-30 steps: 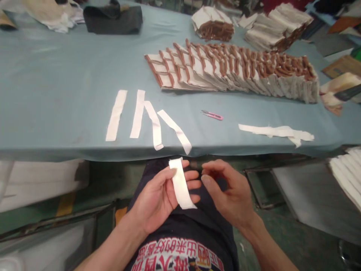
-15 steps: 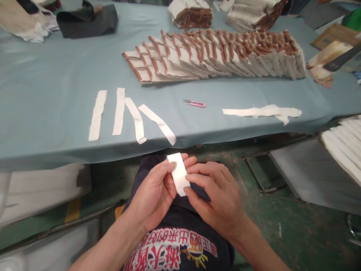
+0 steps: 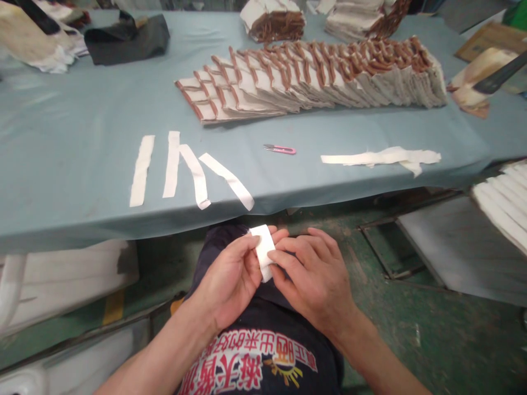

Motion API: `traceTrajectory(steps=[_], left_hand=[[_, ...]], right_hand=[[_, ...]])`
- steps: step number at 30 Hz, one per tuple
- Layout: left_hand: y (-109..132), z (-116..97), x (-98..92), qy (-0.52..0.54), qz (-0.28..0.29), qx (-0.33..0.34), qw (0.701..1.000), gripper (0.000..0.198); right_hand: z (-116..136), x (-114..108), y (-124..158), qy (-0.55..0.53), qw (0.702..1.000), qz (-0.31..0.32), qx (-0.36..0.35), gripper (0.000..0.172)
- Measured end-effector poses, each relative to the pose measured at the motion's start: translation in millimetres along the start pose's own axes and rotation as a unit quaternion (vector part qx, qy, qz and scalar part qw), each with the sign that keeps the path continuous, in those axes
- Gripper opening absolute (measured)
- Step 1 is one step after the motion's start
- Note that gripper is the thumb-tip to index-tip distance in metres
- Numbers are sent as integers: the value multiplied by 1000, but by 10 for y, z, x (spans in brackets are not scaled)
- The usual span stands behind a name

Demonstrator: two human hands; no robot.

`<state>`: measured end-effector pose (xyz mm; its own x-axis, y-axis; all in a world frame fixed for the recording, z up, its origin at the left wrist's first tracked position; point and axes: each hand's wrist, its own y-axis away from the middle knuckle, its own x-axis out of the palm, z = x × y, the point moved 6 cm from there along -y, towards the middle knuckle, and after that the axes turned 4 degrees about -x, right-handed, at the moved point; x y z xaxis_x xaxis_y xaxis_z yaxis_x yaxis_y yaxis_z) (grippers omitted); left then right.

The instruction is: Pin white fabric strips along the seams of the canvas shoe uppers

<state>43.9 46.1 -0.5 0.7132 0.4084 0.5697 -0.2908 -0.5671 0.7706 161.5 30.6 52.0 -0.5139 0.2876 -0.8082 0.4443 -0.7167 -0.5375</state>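
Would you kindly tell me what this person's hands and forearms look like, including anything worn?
The left hand and right hand wear no gloves, and no sleeve, watch or bracelet shows on either forearm. Between the arms, a dark garment bears pinkish-red, white-edged characters and a yellow-orange sun print.

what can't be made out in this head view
In the head view:
held white strip: underside hidden by the left hand
right hand: palm hidden by its own back
printed dark garment: cut off by the bottom edge
white stack: cut off by the right edge
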Motion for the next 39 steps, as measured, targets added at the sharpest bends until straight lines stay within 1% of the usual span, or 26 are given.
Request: traceTrajectory(steps=[4, 7, 9, 12, 16, 20, 23, 29, 36, 39], left_hand=[[-21, 11, -7, 7, 21, -4, 1000, 29], [-32, 14, -8, 24, 12, -11, 1000, 29], [-43, 8, -9, 31, 3, -15, 999, 30], [-70, -1, -37, 29, -12, -27, 999, 32], [-103, -16, -99, 35, -19, -47, 998, 32], [-119, -9, -100, 53, 6, -77, 996, 35], [-125, -19, -92, 65, 18, -86, 994, 38], [-102, -38, -88, 77, 31, -99, 992, 42], [-80, -45, -97, 72, 58, -100, 991, 40], [-77, -46, -112, 50, 89, -89, 991, 39]], right_hand=[[5, -3, -15, 14, 1000, -18, -15, 13], [-4, 30, -14, 6, 1000, -20, -18, 14], [-29, 65, -7, -7, 1000, -15, -4, 14], [-62, 120, 6, -37, 999, 7, 11, 15], [-48, 181, 14, -51, 997, 54, -12, 6], [-26, 189, -13, -19, 997, 63, -42, 10], [-13, 209, -38, -17, 995, 73, -66, 13], [-17, 277, -27, -13, 993, 87, -78, 10], [-12, 267, -35, -13, 995, 66, -80, 14], [-35, 250, -49, -42, 996, 58, -49, 14]])
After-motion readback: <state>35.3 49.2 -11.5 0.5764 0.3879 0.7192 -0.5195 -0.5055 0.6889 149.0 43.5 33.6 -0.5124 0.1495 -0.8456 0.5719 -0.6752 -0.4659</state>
